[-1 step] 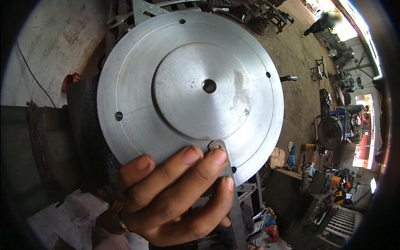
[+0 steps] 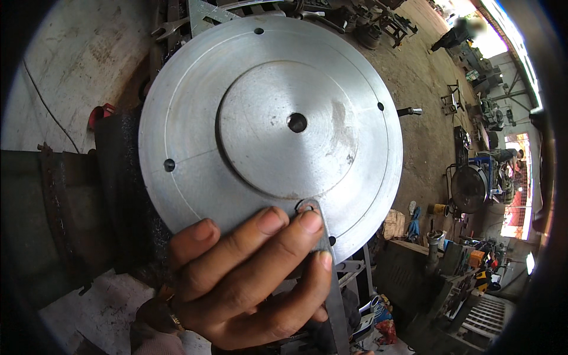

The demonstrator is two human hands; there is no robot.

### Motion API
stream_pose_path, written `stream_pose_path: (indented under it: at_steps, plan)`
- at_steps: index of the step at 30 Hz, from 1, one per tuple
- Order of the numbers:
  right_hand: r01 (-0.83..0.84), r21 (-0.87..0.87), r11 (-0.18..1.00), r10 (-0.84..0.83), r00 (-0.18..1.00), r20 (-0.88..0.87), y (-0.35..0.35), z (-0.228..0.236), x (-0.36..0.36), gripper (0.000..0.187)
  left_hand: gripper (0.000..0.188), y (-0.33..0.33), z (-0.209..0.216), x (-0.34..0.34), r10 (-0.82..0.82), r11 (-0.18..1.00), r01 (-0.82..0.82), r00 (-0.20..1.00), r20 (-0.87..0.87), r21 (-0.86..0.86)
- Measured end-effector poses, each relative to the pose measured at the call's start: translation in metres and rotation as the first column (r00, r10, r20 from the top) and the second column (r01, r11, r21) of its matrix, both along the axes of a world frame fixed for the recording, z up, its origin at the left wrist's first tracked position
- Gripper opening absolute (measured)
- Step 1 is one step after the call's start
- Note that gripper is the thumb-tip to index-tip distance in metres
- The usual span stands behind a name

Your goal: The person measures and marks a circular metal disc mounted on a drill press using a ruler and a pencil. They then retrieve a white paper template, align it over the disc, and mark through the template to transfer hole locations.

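Note:
A large round steel flange (image 2: 189, 112) fills the middle of the view, with a raised round hub (image 2: 278, 154) and a centre hole. Several small holes sit along a scribed circle near its rim, and fine scribed lines run from the hub to some of them. My left hand (image 2: 248, 281) lies over the flange's lower edge, its fingertips pinching a narrow steel ruler (image 2: 336, 302). The ruler's rounded end, with a hole in it, rests just below the hub's edge, beside the lower rim hole. Downward, the ruler runs out of view. My right hand does not show.
An open-ended wrench (image 2: 168, 28) and a perforated metal square (image 2: 207, 15) lie behind the flange. A handle (image 2: 409, 111) sticks out at right. Dark machine parts (image 2: 127, 177) stand at left, a cardboard box (image 2: 394, 225) at right. A person (image 2: 455, 35) is far off.

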State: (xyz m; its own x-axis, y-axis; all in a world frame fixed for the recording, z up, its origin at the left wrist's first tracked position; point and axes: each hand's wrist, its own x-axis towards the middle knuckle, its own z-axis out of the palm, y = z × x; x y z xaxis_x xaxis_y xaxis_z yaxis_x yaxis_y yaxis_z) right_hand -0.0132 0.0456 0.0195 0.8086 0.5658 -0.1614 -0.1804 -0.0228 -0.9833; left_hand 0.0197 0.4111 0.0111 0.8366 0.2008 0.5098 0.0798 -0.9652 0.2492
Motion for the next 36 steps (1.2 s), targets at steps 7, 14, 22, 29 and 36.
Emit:
stream_pose_path:
  at_steps: [7,14,22,29,36]
  plan:
    - [-0.038,-0.037,0.999,0.038,0.999,-0.014,0.011,0.012,0.009,0.039,0.044,0.0,-0.007,0.003,0.003,0.999,-0.001,0.997,0.071,-0.032]
    - [-0.066,0.224,0.972,0.088,0.992,-0.094,0.032,0.017,0.021,0.029,0.045,-0.002,-0.008,0.005,0.008,0.999,-0.003,0.995,0.103,-0.051]
    - [-0.282,0.138,0.95,0.283,0.959,0.008,0.036,0.024,0.033,0.026,0.043,-0.004,-0.006,0.0,-0.004,0.995,0.012,0.997,0.076,-0.104]
    - [-0.225,0.152,0.962,0.209,0.971,0.117,0.03,0.016,0.024,0.032,0.041,-0.001,-0.005,0.0,-0.031,0.992,0.041,0.996,0.08,-0.12]
    - [-0.101,0.059,0.993,0.096,0.991,0.088,0.015,0.015,0.008,0.03,0.041,0.001,-0.01,-0.004,-0.067,0.994,0.072,0.996,0.06,-0.081]
